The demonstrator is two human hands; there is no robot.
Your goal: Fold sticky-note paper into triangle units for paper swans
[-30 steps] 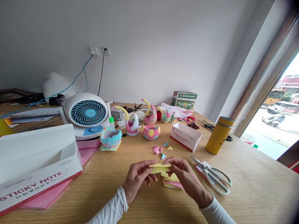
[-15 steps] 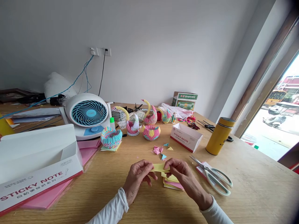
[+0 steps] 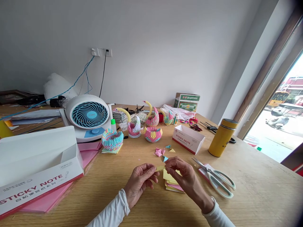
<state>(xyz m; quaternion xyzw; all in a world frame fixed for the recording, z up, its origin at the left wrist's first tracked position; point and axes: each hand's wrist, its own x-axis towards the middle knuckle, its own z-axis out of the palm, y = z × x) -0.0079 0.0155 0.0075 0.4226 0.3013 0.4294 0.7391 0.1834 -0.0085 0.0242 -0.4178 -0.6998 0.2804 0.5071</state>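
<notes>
A narrow strip of yellow paper is stretched between my hands above the table. My left hand pinches its left end between thumb and forefinger. Its right end is pinched by my right hand, whose fingers partly hide it. Just below lies a stack of yellow and pink sticky notes, partly covered by my right hand. Small folded pink paper pieces lie beyond my hands, with a blue triangle and a yellow triangle close by.
Scissors rest at the right, near a yellow flask and a small sticky note box. Several paper swans and a paper bowl stand farther back. A large box and a fan are left.
The yellow paper now shows as a narrower strip between my fingers. My right hand has turned and shifted slightly left and up, uncovering more of the note stack.
</notes>
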